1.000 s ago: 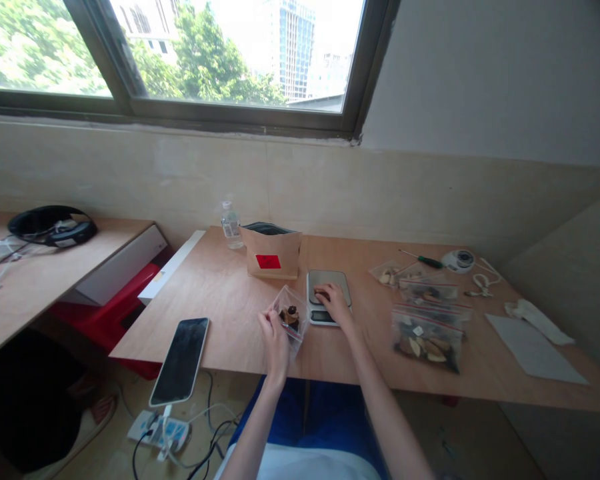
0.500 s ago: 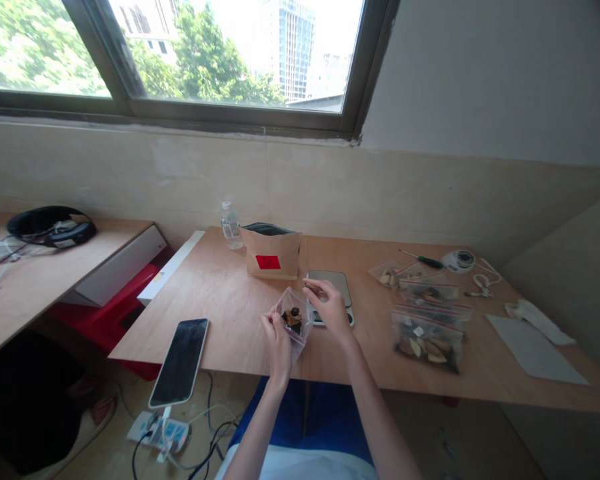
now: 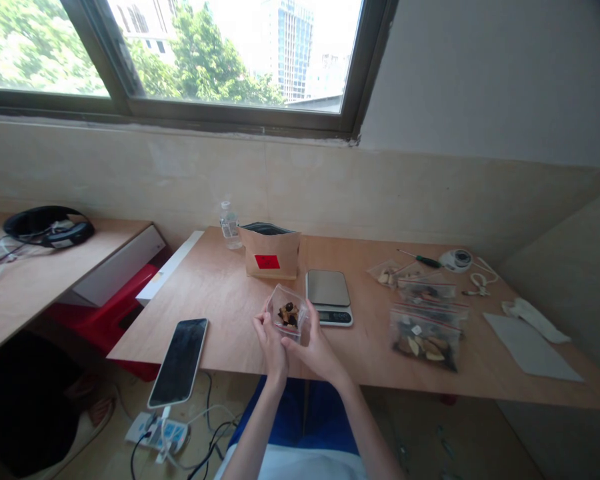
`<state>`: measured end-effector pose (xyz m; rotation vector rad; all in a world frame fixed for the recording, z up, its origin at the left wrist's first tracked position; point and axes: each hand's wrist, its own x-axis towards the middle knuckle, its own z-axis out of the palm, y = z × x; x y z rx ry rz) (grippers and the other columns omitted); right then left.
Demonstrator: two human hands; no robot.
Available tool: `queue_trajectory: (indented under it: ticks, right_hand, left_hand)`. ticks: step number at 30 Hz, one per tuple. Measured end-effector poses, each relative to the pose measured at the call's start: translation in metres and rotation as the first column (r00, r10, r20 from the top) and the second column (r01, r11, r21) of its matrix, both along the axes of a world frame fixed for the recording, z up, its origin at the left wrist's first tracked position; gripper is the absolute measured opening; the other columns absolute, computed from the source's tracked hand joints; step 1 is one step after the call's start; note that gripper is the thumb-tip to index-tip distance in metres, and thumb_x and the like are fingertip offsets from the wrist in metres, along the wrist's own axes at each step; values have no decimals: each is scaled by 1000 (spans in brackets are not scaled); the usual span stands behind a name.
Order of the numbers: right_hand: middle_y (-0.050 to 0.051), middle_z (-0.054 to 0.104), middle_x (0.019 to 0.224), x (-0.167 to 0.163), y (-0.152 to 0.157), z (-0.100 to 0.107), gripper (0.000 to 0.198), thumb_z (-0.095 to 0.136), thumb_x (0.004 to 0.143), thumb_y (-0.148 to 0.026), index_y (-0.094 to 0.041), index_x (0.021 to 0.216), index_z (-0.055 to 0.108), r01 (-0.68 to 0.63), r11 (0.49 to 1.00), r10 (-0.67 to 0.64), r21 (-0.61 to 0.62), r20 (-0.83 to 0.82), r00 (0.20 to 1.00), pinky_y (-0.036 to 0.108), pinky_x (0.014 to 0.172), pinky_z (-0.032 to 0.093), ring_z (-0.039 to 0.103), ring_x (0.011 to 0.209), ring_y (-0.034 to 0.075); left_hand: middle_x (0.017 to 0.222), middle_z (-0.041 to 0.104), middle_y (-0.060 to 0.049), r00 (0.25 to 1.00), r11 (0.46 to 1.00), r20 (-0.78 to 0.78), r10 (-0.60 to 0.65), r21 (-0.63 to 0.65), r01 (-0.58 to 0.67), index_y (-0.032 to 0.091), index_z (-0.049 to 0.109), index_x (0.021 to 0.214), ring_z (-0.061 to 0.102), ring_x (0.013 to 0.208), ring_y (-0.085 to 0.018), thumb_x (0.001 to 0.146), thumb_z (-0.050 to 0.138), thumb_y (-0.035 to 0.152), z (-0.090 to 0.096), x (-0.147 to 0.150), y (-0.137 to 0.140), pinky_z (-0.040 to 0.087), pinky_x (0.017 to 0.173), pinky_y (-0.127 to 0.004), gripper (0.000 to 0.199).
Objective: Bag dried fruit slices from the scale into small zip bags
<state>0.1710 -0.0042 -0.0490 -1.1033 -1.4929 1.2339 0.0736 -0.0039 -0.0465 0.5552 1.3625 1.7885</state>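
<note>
Holding a small clear bag open above the table edge, left hand and right hand each pinch a side — mouth up, so the dark pieces stay inside; scale just behind.

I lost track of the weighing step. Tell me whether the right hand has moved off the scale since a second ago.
Yes. The right hand has come back off the scale, toward the person and slightly left, and now holds the small clear bag with the left hand.
</note>
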Motion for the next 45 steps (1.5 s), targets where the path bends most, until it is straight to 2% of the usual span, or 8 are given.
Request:
queue_trajectory:
  ticks: [4,11,16,20,23,29,36,45]
  right_hand:
    - [13,51,133,1,2,-7,65,52,85,-45,-22,141,27,114,991,-126,-68,-210,970,41,102,40,50,121,21]
    - [11,70,101,33,15,-9,44,53,82,-54,-16,99,66,196,979,-204,-61,-198,959,38,89,50,65,98,25]
    - [11,73,87,44,18,-31,44,52,81,-55,-15,92,68,260,965,-260,-22,-105,960,35,77,53,68,86,25]
    - [9,72,78,51,21,-55,41,56,78,-52,-15,86,70,469,881,-471,59,18,882,31,67,52,67,74,23]
    - [6,70,69,58,21,-67,40,60,75,-52,-14,81,69,569,821,-570,55,17,821,27,57,50,63,63,19]
    - [6,68,69,67,21,-68,39,62,72,-52,-14,77,65,614,789,-613,1,-64,788,26,58,48,62,63,18]
    - [12,72,89,68,20,-69,41,52,79,-53,-15,86,67,599,800,-598,44,-32,801,34,76,50,65,84,24]
    - [9,69,79,68,21,-72,41,52,79,-54,-14,82,64,636,770,-636,46,-18,772,31,72,49,64,76,21]
  left_hand:
    - [130,50,-8,984,983,72,-160,108,151,22,46,94,47,122,-21,87,44,44,-2,3,-2,44,93,-33,23]
    - [129,50,-8,959,974,-188,-212,37,222,24,48,118,48,119,-21,81,57,42,-25,-19,11,38,98,-34,42]
    - [88,65,-5,874,894,-222,-431,24,447,17,61,93,60,86,-18,79,58,43,-39,-29,19,45,77,-28,30]
    - [62,56,2,874,896,-216,-436,-10,444,16,60,80,51,57,-12,78,57,47,-48,-25,21,38,55,-22,31]
    - [61,56,2,873,898,-226,-433,-25,439,16,62,79,49,55,-11,78,57,49,-52,-22,23,37,54,-21,33]
    - [68,60,-1,870,900,-237,-432,-43,435,15,63,83,53,62,-12,78,57,48,-56,-27,25,40,55,-21,34]
    - [73,64,-3,876,903,-228,-424,-40,427,14,63,83,57,66,-14,75,60,49,-59,-30,25,43,59,-24,36]
    - [73,65,-3,853,891,-268,-447,-48,452,14,65,79,58,70,-15,76,59,48,-55,-29,24,43,65,-24,34]
